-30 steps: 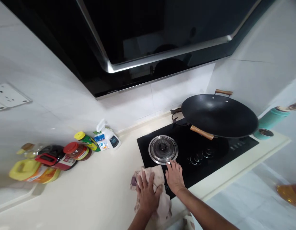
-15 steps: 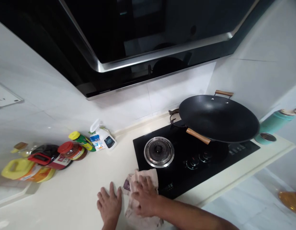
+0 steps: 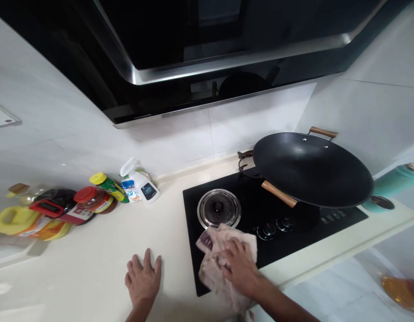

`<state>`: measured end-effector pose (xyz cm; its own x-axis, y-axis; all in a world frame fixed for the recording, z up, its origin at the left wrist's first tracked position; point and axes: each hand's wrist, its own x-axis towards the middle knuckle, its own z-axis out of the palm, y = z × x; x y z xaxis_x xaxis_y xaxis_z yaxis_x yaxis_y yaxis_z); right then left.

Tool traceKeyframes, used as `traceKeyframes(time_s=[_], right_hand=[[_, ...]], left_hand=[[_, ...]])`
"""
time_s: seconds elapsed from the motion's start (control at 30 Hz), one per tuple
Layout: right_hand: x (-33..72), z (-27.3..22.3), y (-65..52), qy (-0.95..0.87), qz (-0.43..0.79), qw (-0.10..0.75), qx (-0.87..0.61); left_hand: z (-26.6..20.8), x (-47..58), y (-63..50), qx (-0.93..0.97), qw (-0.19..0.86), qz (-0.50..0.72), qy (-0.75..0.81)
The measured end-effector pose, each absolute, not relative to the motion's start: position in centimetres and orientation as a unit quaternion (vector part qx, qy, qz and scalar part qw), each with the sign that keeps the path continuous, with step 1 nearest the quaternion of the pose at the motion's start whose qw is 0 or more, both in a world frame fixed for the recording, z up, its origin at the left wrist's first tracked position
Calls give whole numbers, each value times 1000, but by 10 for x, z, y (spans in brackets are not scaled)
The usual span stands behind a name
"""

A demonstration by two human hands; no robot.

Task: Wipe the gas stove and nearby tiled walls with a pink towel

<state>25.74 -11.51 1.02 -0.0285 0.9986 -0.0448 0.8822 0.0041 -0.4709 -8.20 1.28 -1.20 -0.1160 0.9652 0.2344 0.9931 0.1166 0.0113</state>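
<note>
My right hand (image 3: 239, 268) presses a pale pink cloth (image 3: 215, 268) with a dark purple patch onto the front left part of the black glass cooktop (image 3: 254, 210). The fingers are curled into the fabric, and its lower end hangs toward the counter's front edge. Just behind the cloth is the left burner (image 3: 219, 208), with a shiny metal ring. My left hand (image 3: 143, 277) lies flat on the cream countertop (image 3: 103, 259), fingers spread, left of the cooktop and apart from the cloth. Control knobs (image 3: 269, 229) sit to the right of the cloth.
A large black wok (image 3: 310, 170) with wooden handles rests over the right burner. Along the left wall stand a white spray bottle (image 3: 145, 185), a green bottle (image 3: 109, 187), a red-lidded jar (image 3: 95, 200) and a yellow jug (image 3: 29, 223). A range hood (image 3: 193, 89) overhangs the cooktop.
My right hand has moved the cloth to the right, from the cooktop's left front corner and counter further onto the glass. My left hand stays flat on the counter. The camera view has shifted slightly.
</note>
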Motion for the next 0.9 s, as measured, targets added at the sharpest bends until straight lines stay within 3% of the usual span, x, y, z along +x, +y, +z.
traceKeyframes(time_s=[0.17,0.37,0.6,0.9], right_hand=[[309,9,-109,-548,127,172,-809],[281,8,-79,-517,122,156,-833],[214,15,-69,-622,189,161,-742],[185,4,-127,-825,182,210,-492]], left_hand=[[-8,-80,12,-660,83,-79,-743],[-3,-76,11,-661,94,-77,-741],[1,-75,12,-668,92,-73,-735],[3,-77,16,-667,67,-85,-737]])
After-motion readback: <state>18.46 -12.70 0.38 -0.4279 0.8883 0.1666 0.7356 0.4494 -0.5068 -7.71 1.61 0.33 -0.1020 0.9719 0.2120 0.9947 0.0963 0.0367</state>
